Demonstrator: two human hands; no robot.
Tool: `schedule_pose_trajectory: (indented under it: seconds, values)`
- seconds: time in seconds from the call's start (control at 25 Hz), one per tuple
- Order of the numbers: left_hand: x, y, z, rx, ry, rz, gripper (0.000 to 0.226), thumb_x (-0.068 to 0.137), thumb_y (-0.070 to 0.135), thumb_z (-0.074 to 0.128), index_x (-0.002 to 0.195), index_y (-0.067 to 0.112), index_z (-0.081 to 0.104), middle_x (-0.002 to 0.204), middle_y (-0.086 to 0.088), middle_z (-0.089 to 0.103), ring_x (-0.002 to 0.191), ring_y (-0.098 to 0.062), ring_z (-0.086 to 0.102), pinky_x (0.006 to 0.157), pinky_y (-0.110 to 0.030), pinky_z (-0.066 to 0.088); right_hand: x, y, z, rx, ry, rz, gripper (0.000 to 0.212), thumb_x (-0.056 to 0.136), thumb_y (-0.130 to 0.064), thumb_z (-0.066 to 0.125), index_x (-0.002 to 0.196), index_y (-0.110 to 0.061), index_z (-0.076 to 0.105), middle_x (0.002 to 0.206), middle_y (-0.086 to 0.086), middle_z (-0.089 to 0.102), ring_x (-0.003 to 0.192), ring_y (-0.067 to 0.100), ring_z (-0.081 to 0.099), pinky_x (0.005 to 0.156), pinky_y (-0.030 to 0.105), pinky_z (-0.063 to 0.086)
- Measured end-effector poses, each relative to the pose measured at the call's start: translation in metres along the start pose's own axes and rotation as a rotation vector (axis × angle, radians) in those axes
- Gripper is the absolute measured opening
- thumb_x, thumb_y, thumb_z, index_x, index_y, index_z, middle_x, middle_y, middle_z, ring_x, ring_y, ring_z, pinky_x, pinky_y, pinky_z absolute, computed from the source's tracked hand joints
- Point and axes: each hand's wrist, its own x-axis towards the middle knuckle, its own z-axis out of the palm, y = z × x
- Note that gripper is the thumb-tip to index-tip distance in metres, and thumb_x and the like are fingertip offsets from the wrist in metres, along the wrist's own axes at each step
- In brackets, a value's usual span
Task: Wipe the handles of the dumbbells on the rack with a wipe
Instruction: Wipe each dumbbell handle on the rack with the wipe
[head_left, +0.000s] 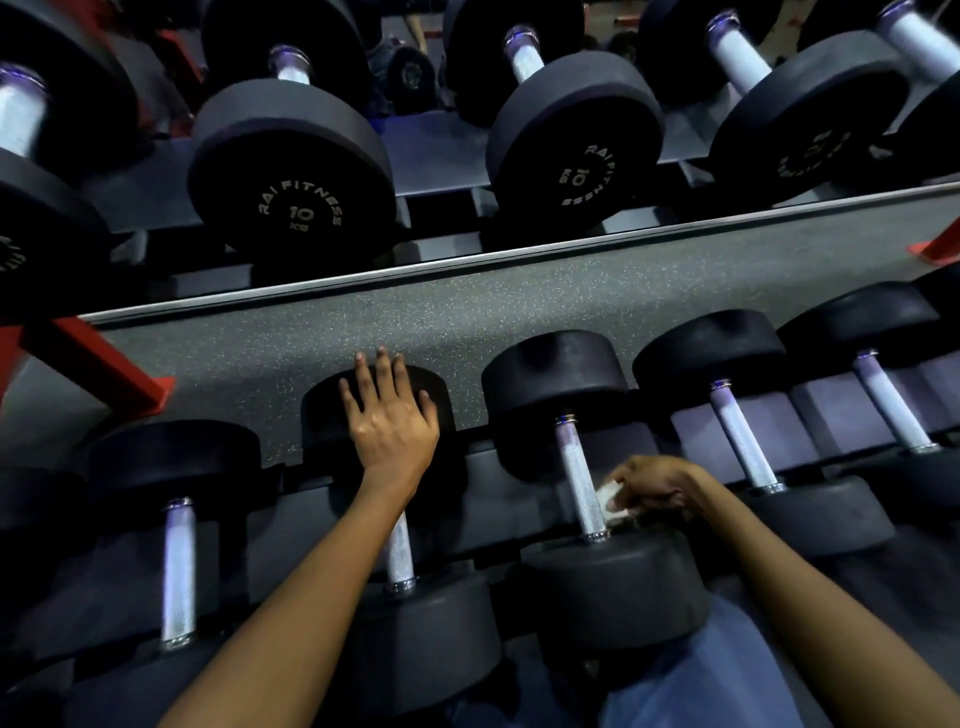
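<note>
Right hand (655, 486) pinches a white wipe (612, 500) against a dumbbell handle (577, 475); left hand (390, 421) rests flat, fingers spread, on a neighbouring dumbbell head (436, 395).

I see dumbbell heads (613, 587) in matt black rubber, smooth, with faint raised lettering on the far row (293, 192). Handles (576, 475) are bright metal, knurled and rough, with polished collars at the ends. The wipe (612, 500) in the right hand (657, 488) looks like white paper or cloth, crumpled. Floor (467, 317) is speckled rubber, grainy matt. Rack frame (98, 366) is red painted metal, satin.
</note>
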Motion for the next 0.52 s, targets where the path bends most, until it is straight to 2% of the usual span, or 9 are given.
schedule_pose_trajectory:
  seconds: [0.08,0.16,0.2,0.24,0.28,0.36,0.4,0.44,0.52]
  values:
    - [0.0,0.0,-0.001,0.001,-0.002,0.002,0.064,0.088,0.035,0.028,0.135,-0.001,0.051,0.144,-0.018,0.047,0.139,-0.04,0.033,0.111,-0.057,0.023,0.008,-0.026,-0.009,0.267,0.109,0.015,0.026,0.084,0.01,0.045,0.068,-0.006,0.057,0.061,0.012,0.057,0.033,0.002,0.045,0.035,0.015,0.037]
    - [-0.001,-0.001,-0.001,0.002,-0.003,0.009,0.064,0.088,0.035,0.028,0.134,-0.002,0.052,0.144,-0.018,0.047,0.138,-0.04,0.035,0.111,-0.057,0.024,0.013,-0.049,-0.016,0.631,0.328,-0.018,0.035,0.081,0.021,0.031,0.06,-0.003,0.047,0.059,0.012,0.045,0.035,0.009,0.046,0.036,0.017,0.041]
    - [-0.002,-0.001,-0.002,0.004,-0.001,0.009,0.064,0.088,0.035,0.029,0.134,-0.002,0.052,0.143,-0.019,0.048,0.138,-0.04,0.036,0.111,-0.057,0.025,0.017,-0.051,-0.018,0.66,0.357,-0.019,0.038,0.08,0.023,0.029,0.057,-0.003,0.046,0.055,0.012,0.045,0.04,0.012,0.047,0.038,0.018,0.042]
    - [-0.001,-0.001,-0.003,0.003,0.0,0.009,0.063,0.088,0.035,0.029,0.133,-0.002,0.052,0.143,-0.019,0.048,0.137,-0.04,0.036,0.11,-0.058,0.026,0.011,-0.049,-0.015,0.59,0.306,-0.022,0.039,0.079,0.022,0.028,0.055,-0.003,0.048,0.051,0.009,0.047,0.043,0.014,0.047,0.04,0.019,0.041]
    - [-0.001,-0.001,-0.003,0.002,-0.003,0.009,0.063,0.087,0.035,0.03,0.133,-0.002,0.053,0.142,-0.019,0.049,0.137,-0.04,0.037,0.11,-0.058,0.027,0.005,-0.043,-0.006,0.472,0.242,0.017,0.038,0.08,0.019,0.029,0.058,-0.003,0.052,0.051,0.008,0.049,0.043,0.014,0.046,0.041,0.02,0.037]
    - [-0.002,0.0,-0.003,0.006,-0.005,0.004,0.063,0.087,0.034,0.03,0.133,-0.002,0.053,0.142,-0.019,0.049,0.137,-0.04,0.036,0.11,-0.058,0.027,-0.006,-0.024,0.01,0.131,-0.002,0.093,0.03,0.085,0.01,0.032,0.073,-0.003,0.057,0.059,0.011,0.053,0.039,0.011,0.046,0.038,0.018,0.033]
    - [-0.002,0.001,-0.004,0.009,-0.004,0.002,0.063,0.087,0.034,0.029,0.133,-0.002,0.053,0.142,-0.019,0.049,0.138,-0.04,0.036,0.11,-0.058,0.026,-0.006,-0.022,0.01,0.097,-0.04,0.117,0.027,0.085,0.009,0.034,0.076,-0.004,0.056,0.063,0.015,0.055,0.04,0.01,0.048,0.037,0.017,0.033]
    - [-0.002,0.001,-0.004,0.01,-0.006,0.004,0.063,0.088,0.034,0.029,0.133,-0.002,0.052,0.143,-0.019,0.048,0.138,-0.04,0.035,0.11,-0.058,0.025,-0.002,-0.026,0.005,0.199,0.01,0.102,0.027,0.083,0.011,0.034,0.074,-0.003,0.056,0.066,0.02,0.057,0.046,0.013,0.049,0.04,0.018,0.035]
    - [-0.002,-0.001,-0.004,0.011,-0.016,0.014,0.064,0.088,0.035,0.028,0.134,-0.002,0.052,0.144,-0.018,0.047,0.139,-0.04,0.034,0.11,-0.057,0.025,0.009,-0.042,-0.006,0.54,0.285,0.014,0.031,0.079,0.017,0.032,0.06,-0.001,0.049,0.054,0.019,0.053,0.051,0.016,0.044,0.04,0.016,0.034]
